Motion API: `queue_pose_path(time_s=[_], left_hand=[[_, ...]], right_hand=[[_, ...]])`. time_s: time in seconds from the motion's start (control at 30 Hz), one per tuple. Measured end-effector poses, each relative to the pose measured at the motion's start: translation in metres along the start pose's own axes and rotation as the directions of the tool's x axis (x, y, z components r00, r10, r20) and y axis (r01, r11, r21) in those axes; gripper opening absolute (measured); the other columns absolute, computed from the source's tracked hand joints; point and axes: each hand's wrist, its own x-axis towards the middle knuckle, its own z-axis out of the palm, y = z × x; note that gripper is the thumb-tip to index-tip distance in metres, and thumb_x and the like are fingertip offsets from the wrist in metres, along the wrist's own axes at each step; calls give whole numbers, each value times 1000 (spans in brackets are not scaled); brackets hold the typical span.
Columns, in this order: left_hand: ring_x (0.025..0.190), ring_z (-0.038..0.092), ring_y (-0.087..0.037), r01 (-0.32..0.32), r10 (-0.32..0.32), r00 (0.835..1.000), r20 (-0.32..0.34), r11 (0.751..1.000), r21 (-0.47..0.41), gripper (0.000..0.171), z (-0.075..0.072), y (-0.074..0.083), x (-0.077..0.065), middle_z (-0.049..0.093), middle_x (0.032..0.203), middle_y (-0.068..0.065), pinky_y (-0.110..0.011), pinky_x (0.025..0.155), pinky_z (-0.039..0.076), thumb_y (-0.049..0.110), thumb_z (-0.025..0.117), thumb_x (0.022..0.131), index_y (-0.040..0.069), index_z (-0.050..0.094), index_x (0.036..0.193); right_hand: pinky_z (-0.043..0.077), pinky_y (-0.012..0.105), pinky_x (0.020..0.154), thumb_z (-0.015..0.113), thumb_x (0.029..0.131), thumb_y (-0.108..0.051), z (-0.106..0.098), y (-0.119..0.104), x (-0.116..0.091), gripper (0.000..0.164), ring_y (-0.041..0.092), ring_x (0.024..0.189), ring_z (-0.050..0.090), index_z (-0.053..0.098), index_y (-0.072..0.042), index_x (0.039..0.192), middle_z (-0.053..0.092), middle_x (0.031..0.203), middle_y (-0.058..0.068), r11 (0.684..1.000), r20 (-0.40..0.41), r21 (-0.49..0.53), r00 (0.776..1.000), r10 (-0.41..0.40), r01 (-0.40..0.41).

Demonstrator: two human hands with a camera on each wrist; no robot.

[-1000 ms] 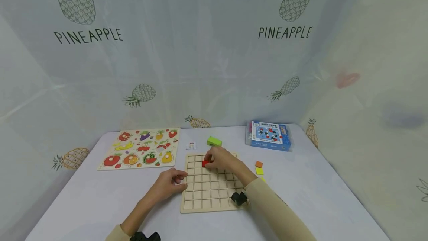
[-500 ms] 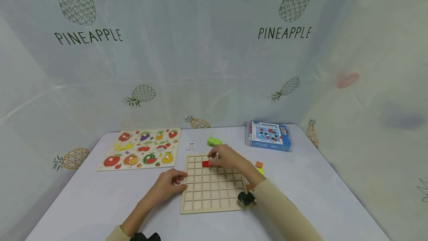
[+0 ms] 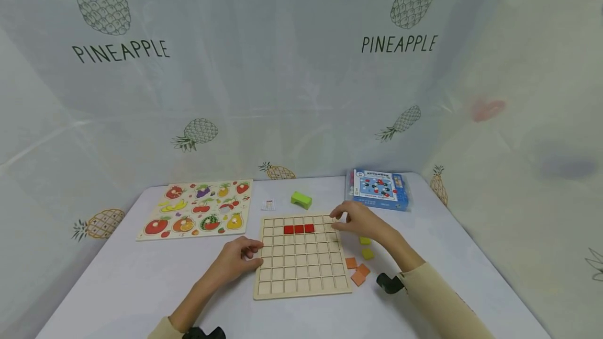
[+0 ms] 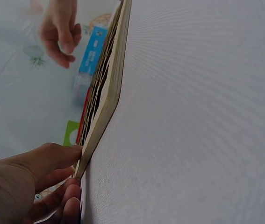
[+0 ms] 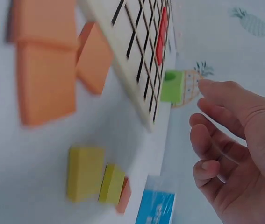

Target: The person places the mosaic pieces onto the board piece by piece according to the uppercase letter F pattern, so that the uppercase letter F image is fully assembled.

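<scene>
A wooden grid board (image 3: 302,260) lies on the table, with three red square tiles (image 3: 299,229) side by side near its far edge. My left hand (image 3: 237,256) rests at the board's left edge; in the left wrist view its thumb and fingers touch the rim. My right hand (image 3: 363,219) hovers by the far right corner, fingers loosely bent and holding nothing in the right wrist view. Beside the board's right edge lie orange tiles (image 3: 358,278) and two yellow tiles (image 3: 368,253). One more orange tile (image 5: 123,197) shows beyond the yellow ones in the right wrist view.
Behind the board stands a green block (image 3: 301,200) with a small printed card (image 3: 269,204) to its left. A fruit puzzle board (image 3: 198,211) lies at the back left. A blue box (image 3: 380,191) sits at the back right, before a pineapple-print curtain (image 3: 282,93).
My right hand has left the red tiles and moved right, off most of the board. All three red tiles now show in a row. My left hand has stayed at the board's edge.
</scene>
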Motion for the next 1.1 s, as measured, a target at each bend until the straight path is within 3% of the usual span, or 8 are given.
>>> queue_pose_path(time_s=[0.27, 0.53, 0.7, 1.1], left_hand=[[77, 54, -10, -7, 7, 1000, -8, 1000, 4, 34, 0, 1, 1, 63, 92, -2, -19, 67, 48, 16, 80, 80, 6, 72, 110], [77, 54, -10, -27, 27, 999, -17, 1000, -6, 32, -1, 2, 2, 62, 91, -2, -18, 66, 47, 16, 79, 81, 5, 72, 110], [77, 54, -12, -48, 48, 999, -19, 999, -9, 32, 0, 1, 2, 62, 90, -4, -19, 66, 47, 17, 79, 81, 4, 71, 109], [78, 55, -11, -12, 12, 1000, -15, 1000, -15, 34, 0, 1, -1, 63, 92, -4, -18, 67, 47, 16, 80, 80, 5, 72, 110]], right_hand=[[47, 22, 56, 72, 88, -21, -14, 36, -24, 28, 12, 64, 54, 71, -5, 112, 68, 99, 4, 997, -23, 9, 997, 80, -80], [47, 21, 63, 76, 85, -21, -9, 69, -32, 27, 14, 75, 53, 73, -7, 108, 69, 94, 0, 989, -52, -4, 988, 148, -148], [48, 20, 63, 76, 85, -21, -6, 75, -34, 26, 13, 75, 54, 74, -6, 106, 70, 93, 0, 989, -48, 2, 988, 147, -147], [48, 20, 68, 76, 85, -19, -7, 77, -41, 21, 12, 79, 54, 74, -8, 104, 71, 94, -1, 982, -17, -10, 982, 187, -187]])
